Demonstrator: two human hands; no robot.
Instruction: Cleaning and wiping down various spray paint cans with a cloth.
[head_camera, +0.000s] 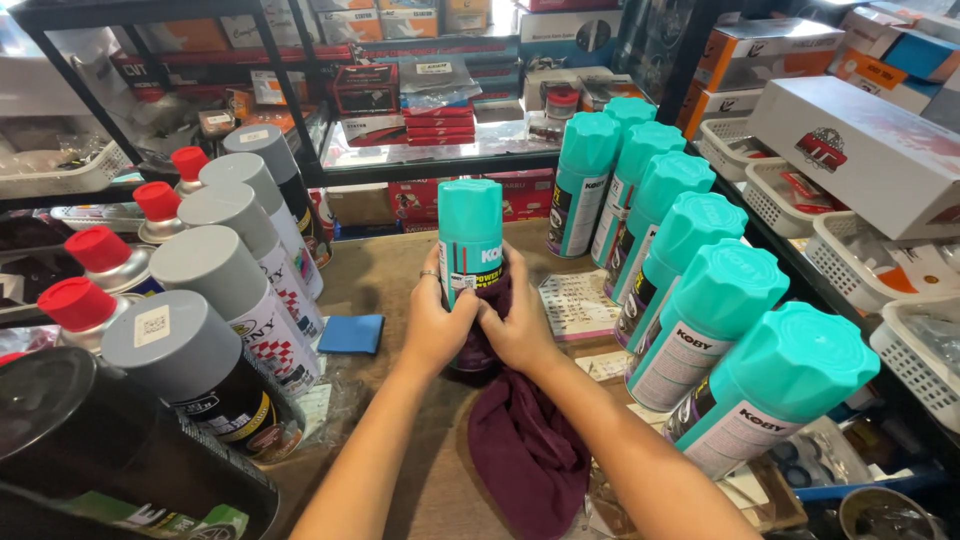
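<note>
A spray can with a teal cap (470, 235) stands upright in the middle of the wooden counter (390, 270). My left hand (435, 325), with a ring on one finger, grips the can's lower left side. My right hand (520, 325) presses a dark purple cloth (525, 450) against the can's lower right side. The cloth hangs down from the can toward me, between my forearms. The can's bottom is hidden by my hands and the cloth.
A row of several teal-capped cans (690, 270) lines the right side. Grey-capped cans (225, 275) and red-capped cans (95, 255) line the left. A blue pad (352, 333) lies on the counter. White baskets (860, 270) and boxes fill the shelves behind.
</note>
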